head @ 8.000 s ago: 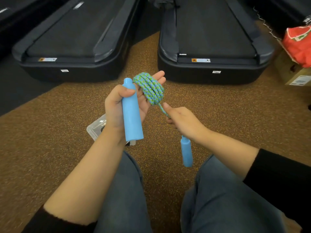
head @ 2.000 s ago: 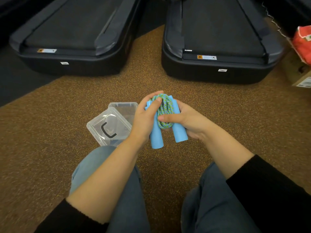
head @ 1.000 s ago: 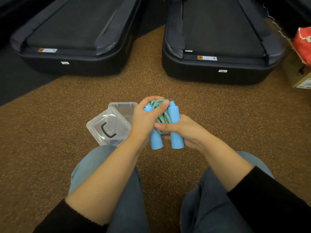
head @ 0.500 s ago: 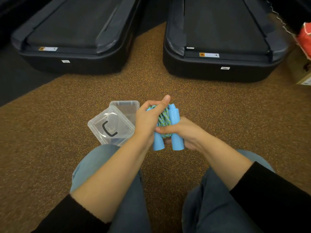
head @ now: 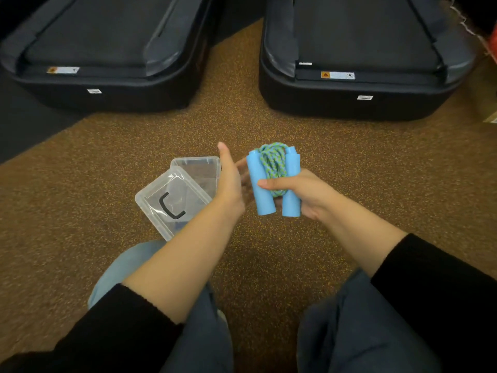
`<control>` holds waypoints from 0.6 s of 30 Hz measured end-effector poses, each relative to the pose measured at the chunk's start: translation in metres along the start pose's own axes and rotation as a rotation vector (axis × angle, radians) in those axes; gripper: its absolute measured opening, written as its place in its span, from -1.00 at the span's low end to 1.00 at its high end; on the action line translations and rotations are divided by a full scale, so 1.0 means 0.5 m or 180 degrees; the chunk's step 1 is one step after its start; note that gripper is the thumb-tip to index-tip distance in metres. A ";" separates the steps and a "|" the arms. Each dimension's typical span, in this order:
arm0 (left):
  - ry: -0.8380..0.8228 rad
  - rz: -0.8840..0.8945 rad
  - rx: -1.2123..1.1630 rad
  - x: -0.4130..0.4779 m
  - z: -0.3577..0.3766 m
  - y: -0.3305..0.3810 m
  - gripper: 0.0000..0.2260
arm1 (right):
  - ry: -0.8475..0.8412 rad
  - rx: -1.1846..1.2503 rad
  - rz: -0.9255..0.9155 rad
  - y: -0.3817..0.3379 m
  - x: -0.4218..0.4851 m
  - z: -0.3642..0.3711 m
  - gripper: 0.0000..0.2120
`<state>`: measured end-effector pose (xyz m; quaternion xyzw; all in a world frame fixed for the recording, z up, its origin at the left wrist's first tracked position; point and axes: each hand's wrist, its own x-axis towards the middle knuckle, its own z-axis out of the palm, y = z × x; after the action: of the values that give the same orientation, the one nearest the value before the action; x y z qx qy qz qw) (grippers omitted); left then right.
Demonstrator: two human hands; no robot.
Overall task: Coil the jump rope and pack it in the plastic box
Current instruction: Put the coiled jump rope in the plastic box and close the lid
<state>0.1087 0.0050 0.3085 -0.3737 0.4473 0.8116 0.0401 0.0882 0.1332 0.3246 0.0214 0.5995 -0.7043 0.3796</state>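
Note:
The jump rope [head: 273, 168] is a tight bundle: green-blue cord coiled between two light blue handles held side by side. My right hand [head: 304, 195] grips the bundle from the right, thumb across the front. My left hand [head: 230, 181] is open just left of the bundle, fingers apart, not holding it. The clear plastic box [head: 200, 168] lies on the floor to the left, partly behind my left hand. Its clear lid [head: 172, 200] with a black handle rests tilted over the box's near side.
Two black treadmill bases stand ahead, one at the left [head: 107, 63] and one at the right [head: 360, 65], with a strip of brown speckled floor [head: 234, 76] between them. My knees in jeans are below the hands. A dark mat borders the floor at far left.
My left hand has let go of the rope bundle and opened, shifting left toward the box. My right hand now holds the bundle alone and has lifted it slightly right.

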 end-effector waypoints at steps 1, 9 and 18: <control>0.0082 -0.0193 -0.0108 0.015 -0.009 -0.010 -0.26 | 0.0031 -0.0005 0.0008 -0.001 0.009 -0.005 -0.79; 0.0811 -0.1220 -0.0486 0.113 -0.096 -0.129 -0.43 | 0.0193 0.0022 0.0191 0.015 0.071 -0.029 -0.75; 0.1767 -0.1091 -0.1407 0.225 -0.196 -0.189 -0.29 | 0.0157 -0.0030 0.0308 0.051 0.128 -0.043 -0.77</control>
<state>0.1216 -0.0431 0.1391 -0.6478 0.1867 0.7380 -0.0288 0.0478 0.1196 0.2665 0.0659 0.6102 -0.6816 0.3984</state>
